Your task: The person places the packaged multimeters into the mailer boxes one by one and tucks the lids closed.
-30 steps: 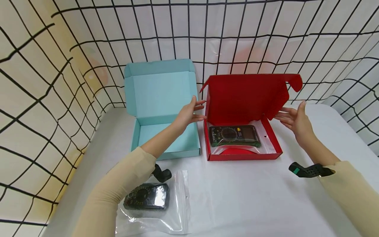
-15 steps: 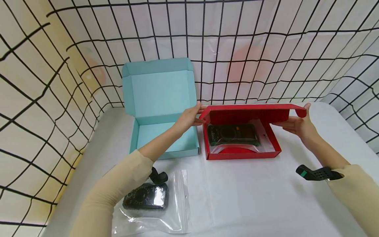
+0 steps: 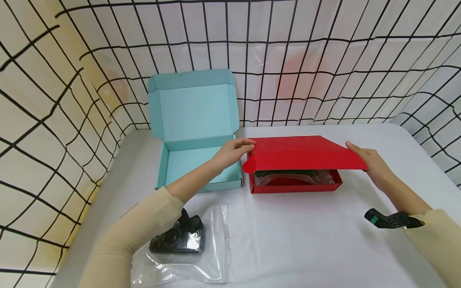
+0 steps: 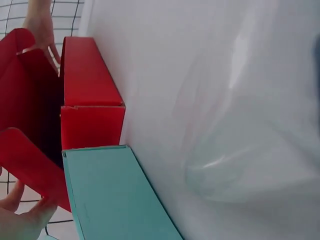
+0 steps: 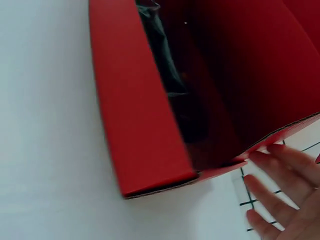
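A red cardboard box [image 3: 297, 188] has its lid [image 3: 306, 154] tilted forward over it, leaving a gap at the front. Through that gap shows a dark strip of a multimeter [image 3: 284, 173] in clear plastic; the rest is covered. My left hand [image 3: 230, 155] touches the lid's left side, and its fingertips meet a red side flap [image 4: 37, 167] in the left wrist view. On the other side, my right hand [image 3: 372, 163] has its fingers [image 5: 280, 175] extended and spread against the lid's right edge.
A teal box [image 3: 201, 114] stands with its lid raised, left of the red box. Nearer, under my left sleeve, lies a second multimeter [image 3: 183, 242] in a clear zip bag [image 3: 216, 256]. Black wire grid [image 3: 273, 72] encloses the back and sides of the white table [image 3: 306, 240].
The red lid has swung from upright down and forward, covering most of the multimeter. Both hands have come down with it along its sides. The teal box and bagged multimeter stay put.
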A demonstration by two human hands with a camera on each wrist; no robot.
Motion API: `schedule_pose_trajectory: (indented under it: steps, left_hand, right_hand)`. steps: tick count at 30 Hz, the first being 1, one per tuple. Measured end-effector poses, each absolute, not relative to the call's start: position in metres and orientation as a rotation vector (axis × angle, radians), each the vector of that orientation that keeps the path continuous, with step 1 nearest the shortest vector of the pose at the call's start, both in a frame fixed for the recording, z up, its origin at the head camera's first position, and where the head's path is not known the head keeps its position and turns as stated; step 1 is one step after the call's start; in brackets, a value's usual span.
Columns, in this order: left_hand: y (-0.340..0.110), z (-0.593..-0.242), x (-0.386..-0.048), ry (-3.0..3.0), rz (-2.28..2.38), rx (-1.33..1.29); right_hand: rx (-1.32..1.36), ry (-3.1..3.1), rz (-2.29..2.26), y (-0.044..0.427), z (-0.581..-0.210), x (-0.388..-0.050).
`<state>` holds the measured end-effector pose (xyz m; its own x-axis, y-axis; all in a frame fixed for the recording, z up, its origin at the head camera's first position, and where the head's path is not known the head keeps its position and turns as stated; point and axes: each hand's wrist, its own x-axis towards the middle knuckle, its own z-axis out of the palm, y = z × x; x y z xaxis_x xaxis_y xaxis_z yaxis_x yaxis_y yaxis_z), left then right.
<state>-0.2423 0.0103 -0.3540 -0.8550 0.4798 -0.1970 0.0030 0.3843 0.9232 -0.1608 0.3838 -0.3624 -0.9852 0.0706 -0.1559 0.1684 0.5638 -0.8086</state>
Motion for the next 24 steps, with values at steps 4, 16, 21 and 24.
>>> schedule_pose_trajectory:
  steps: [4,16,21,24]
  left_hand:
    - [0.008,-0.35,-0.233,2.193,1.422,0.426]
    - [0.018,-0.356,-0.196,2.154,1.317,0.31]
    - [0.023,-0.36,-0.184,2.098,1.408,0.347]
    - [0.026,-0.361,-0.18,2.087,1.454,0.4]
  right_hand:
    - [0.26,2.764,-1.407,0.382,-0.367,-0.151]
    - [0.175,2.926,-1.451,0.376,-0.394,-0.128]
    - [0.207,3.106,-1.351,0.39,-0.428,-0.135]
    - [0.186,3.196,-1.284,0.401,-0.449,-0.14]
